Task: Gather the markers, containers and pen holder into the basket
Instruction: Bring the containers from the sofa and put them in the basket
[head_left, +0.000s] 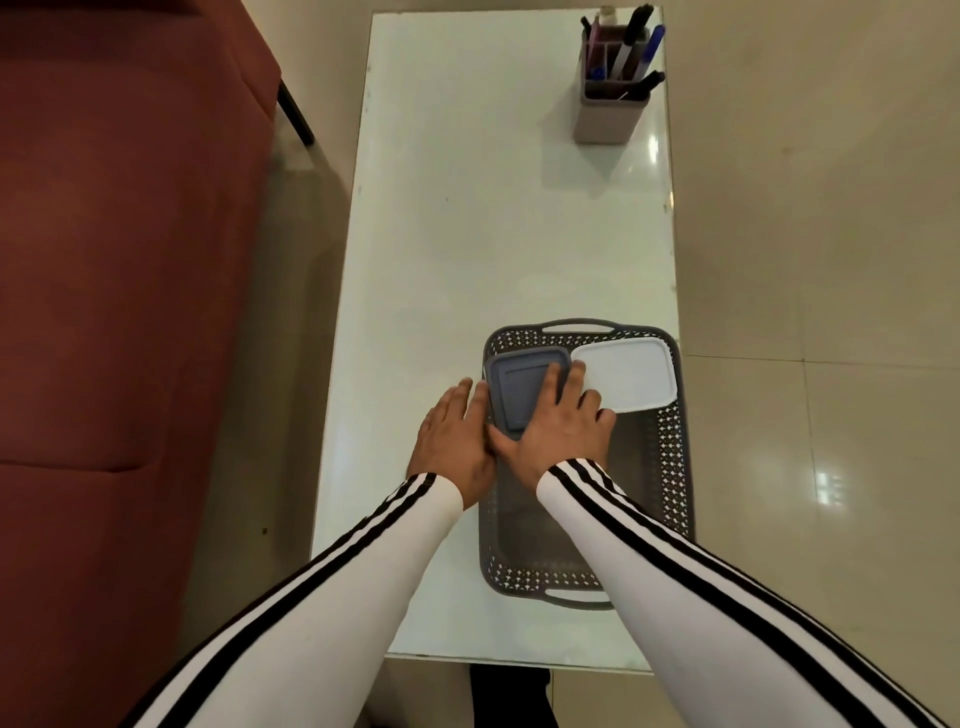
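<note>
A grey perforated basket (675, 467) sits on the near right of the white table (467, 234). Inside its far end lie a white-lidded container (631, 374) on the right and a grey-blue-lidded container (519, 389) on the left. Both of my hands hold the grey-blue container: my left hand (452, 436) presses its left side over the basket's rim, and my right hand (556, 421) lies on its lid with fingers spread. A grey pen holder (608, 111) full of markers (636, 31) stands at the table's far right corner.
A dark red sofa (130, 260) runs along the left, close to the table's edge. Beige floor tiles (831, 260) lie to the right. The table's near edge is just beyond the basket's front handle (576, 597).
</note>
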